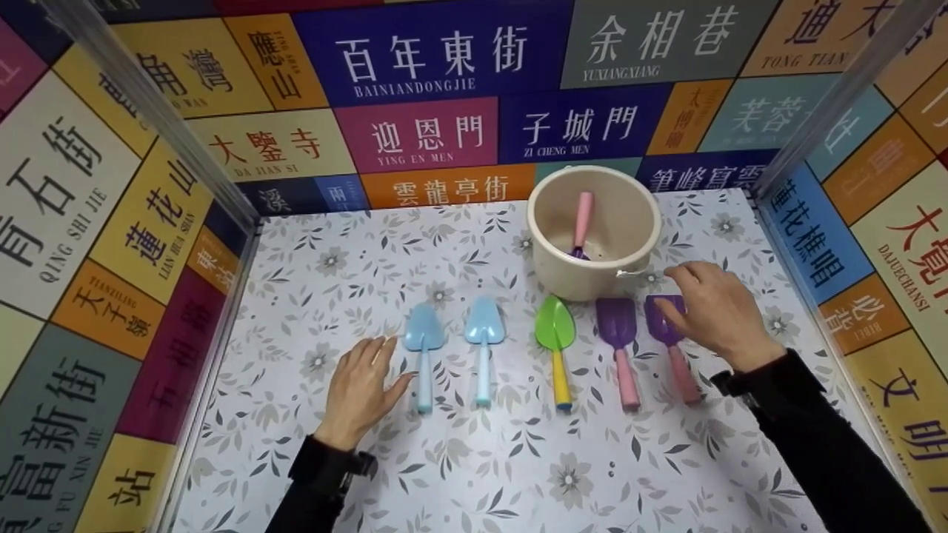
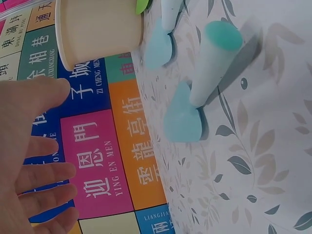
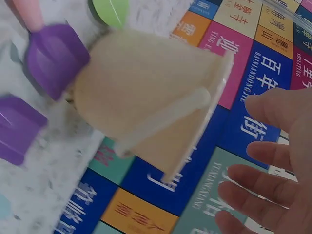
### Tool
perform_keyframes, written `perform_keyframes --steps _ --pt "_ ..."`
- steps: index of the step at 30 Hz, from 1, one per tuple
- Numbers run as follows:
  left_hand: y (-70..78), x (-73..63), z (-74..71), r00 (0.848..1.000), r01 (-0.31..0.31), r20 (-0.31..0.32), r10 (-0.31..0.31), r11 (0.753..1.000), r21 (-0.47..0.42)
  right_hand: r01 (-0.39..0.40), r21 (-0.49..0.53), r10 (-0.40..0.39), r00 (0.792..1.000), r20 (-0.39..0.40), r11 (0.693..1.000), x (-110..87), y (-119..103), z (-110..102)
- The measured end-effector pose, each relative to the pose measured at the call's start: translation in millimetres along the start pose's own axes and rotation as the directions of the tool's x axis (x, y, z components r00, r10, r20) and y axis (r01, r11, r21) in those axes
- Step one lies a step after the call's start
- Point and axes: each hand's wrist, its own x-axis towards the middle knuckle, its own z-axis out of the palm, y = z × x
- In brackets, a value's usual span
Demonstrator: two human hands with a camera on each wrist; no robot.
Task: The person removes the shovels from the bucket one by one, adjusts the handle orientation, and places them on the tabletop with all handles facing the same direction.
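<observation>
A row of toy shovels lies on the patterned cloth. From left to right come a light blue shovel [image 1: 424, 355], a second light blue shovel [image 1: 484, 348], a green shovel with a yellow handle [image 1: 557, 352], a purple shovel with a pink handle [image 1: 619, 352] and another purple shovel [image 1: 675, 348]. Behind them stands a cream bucket [image 1: 566, 275] with a pink-handled shovel [image 1: 584, 218] inside, its blade mostly hidden. My left hand [image 1: 361, 392] is just left of the first blue shovel, holding nothing. Fingers extended and bare, my right hand [image 1: 722, 314] hovers by the rightmost shovel, partly covering its blade.
Panels printed with street names [image 1: 437, 55] wall the table at the back and both sides. Clear corner posts [image 1: 837, 92] rise at the back corners. The flowered cloth [image 1: 459, 466] covers the table. The bucket's pale handle [image 3: 165, 119] hangs against its side.
</observation>
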Motion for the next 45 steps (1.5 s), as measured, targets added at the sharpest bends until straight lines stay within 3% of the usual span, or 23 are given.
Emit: perform_keyframes --steps 5,10,13,18,26,32,36,41,45 --pt "-1.0 -2.3 0.4 1.0 0.005 0.014 -0.005 1.0 -0.002 0.081 -0.057 -0.08 0.997 0.016 0.995 43.0 9.0 -7.5" --pt "-1.8 -4.1 2.0 1.0 0.011 0.018 -0.01 1.0 -0.008 0.134 -0.096 -0.121 0.984 0.134 0.986 89.7 15.2 -0.8" --pt "-1.4 -3.8 2.6 1.0 0.008 0.02 -0.008 1.0 -0.015 0.154 -0.109 -0.126 0.965 0.23 0.982 112.7 19.1 10.8" --pt "-0.1 -3.0 2.4 0.999 0.008 0.043 -0.008 1.0 -0.001 0.22 -0.154 -0.149 0.915 0.375 0.963 138.4 25.6 39.4" --pt "1.6 -5.6 6.6 0.999 0.008 0.04 -0.009 1.0 0.003 0.336 -0.18 -0.231 0.869 0.437 0.925 160.2 24.1 80.3" --pt "2.9 -8.6 10.1 0.999 0.009 0.032 -0.009 1.0 -0.001 0.445 -0.228 -0.279 0.809 0.518 0.866 169.4 18.4 98.2" --pt "3.1 -10.3 12.5 0.999 0.004 0.036 -0.004 1.0 -0.002 0.485 -0.263 -0.25 0.757 0.603 0.834 170.7 14.2 106.5" --pt "3.4 -12.1 14.7 0.999 0.014 0.049 -0.014 1.0 -0.002 0.503 -0.317 -0.152 0.689 0.709 0.804 168.6 12.7 114.2" --pt "4.2 -14.2 14.9 0.998 0.027 0.062 -0.026 1.0 -0.009 0.483 -0.284 -0.127 0.656 0.744 0.828 162.8 16.2 122.4"
